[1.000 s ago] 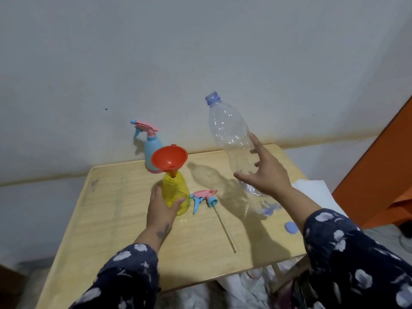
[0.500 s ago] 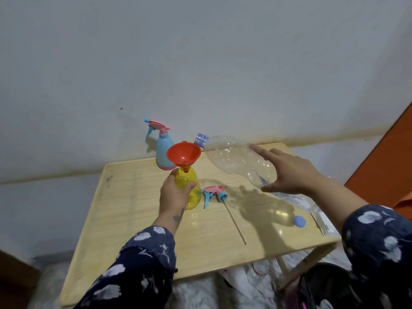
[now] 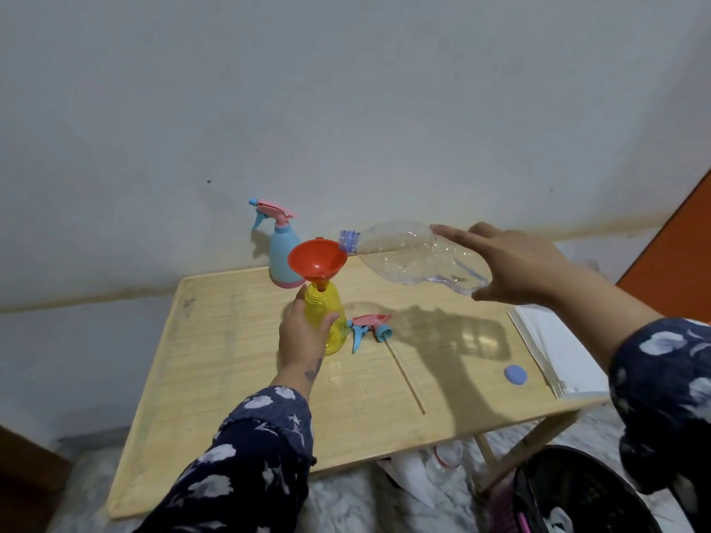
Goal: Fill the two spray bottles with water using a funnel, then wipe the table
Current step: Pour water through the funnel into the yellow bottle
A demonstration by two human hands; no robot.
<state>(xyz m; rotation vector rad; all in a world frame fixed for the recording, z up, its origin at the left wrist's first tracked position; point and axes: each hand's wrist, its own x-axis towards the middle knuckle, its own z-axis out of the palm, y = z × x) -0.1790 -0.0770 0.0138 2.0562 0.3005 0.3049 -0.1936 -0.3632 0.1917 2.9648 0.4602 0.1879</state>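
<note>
Left hand (image 3: 304, 334): wraps the near side of the yellow translucent plastic spray bottle (image 3: 327, 321), thumb curled round its right flank, the other fingers hidden behind the body.
Right hand (image 3: 515, 263): grips the clear, crinkled plastic water bottle (image 3: 415, 255) around its lower half, index finger stretched along the top, thumb underneath.
Yellow bottle: stands upright on the pale wooden table (image 3: 231, 359), its neck uncapped, body pear-shaped and see-through; how much water it holds cannot be told.
Funnel: a red-orange plastic funnel (image 3: 317, 259) sits with its spout in the yellow bottle's neck, the wide mouth tilted slightly toward the camera.
Water bottle: tipped nearly level, its bluish threaded neck (image 3: 349, 240) at the funnel's right rim; no cap on it, and no stream of water can be made out.
Blue bottle: a light-blue spray bottle with a pink-and-blue trigger head (image 3: 282, 255) stands at the table's far edge, just behind the funnel, apart from both hands.
Loose sprayer: a pink-and-blue trigger head (image 3: 369, 327) lies on the table just right of the yellow bottle, its thin dip tube (image 3: 406, 378) running toward the near edge.
Cap: a small round blue cap (image 3: 515, 375) lies near the table's right side.
Cloth: a folded white cloth (image 3: 558, 352) rests on the right edge, beneath the right forearm.
</note>
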